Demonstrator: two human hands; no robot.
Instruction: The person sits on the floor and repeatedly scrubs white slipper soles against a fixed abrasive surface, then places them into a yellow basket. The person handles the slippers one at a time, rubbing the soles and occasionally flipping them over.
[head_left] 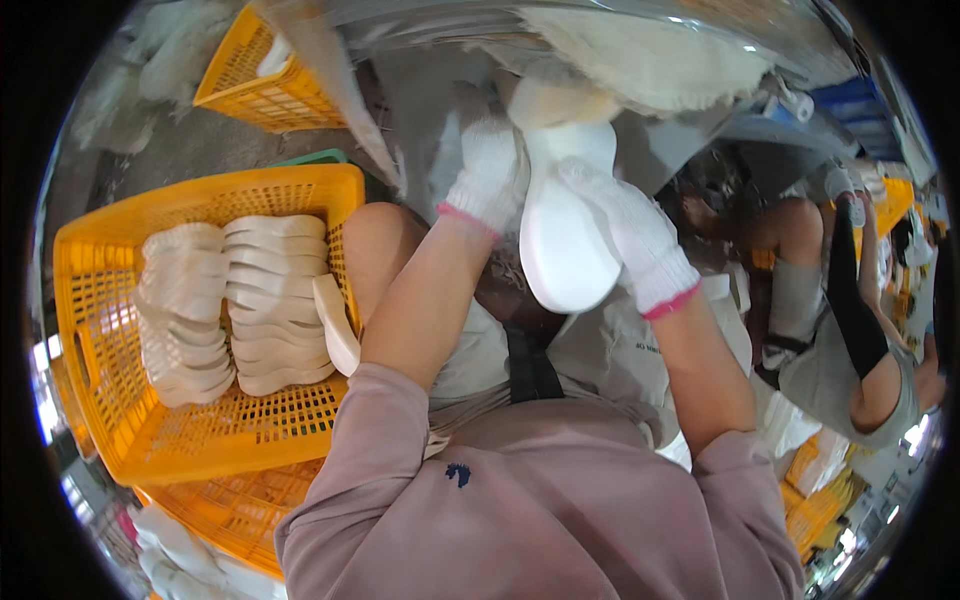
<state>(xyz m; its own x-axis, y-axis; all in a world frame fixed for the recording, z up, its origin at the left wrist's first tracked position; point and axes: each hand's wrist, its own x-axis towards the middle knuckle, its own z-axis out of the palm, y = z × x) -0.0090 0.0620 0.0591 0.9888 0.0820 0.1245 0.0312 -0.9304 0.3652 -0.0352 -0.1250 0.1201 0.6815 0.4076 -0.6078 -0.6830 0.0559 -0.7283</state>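
A white shoe sole (568, 255) is held lengthwise in front of me, its broad end toward my body. My right hand (620, 220), in a white knit glove with a pink cuff, grips its right side, fingers lying over its face. Along the sole's left edge is my left hand (490, 170), gloved the same way; its fingers are blurred and partly hidden. The far end of the sole meets a cream rounded piece (562, 102) whose kind I cannot make out. Just beyond hangs a pale, dust-coated fluffy mass (650, 60).
At my left stands a yellow plastic crate (200, 455) with stacked cream soles (275, 300); one sole (335, 325) leans at its right side. Another yellow crate (275, 100) is farther off. A person (840, 330) sits at my right. Grey machine housing (420, 70) lies ahead.
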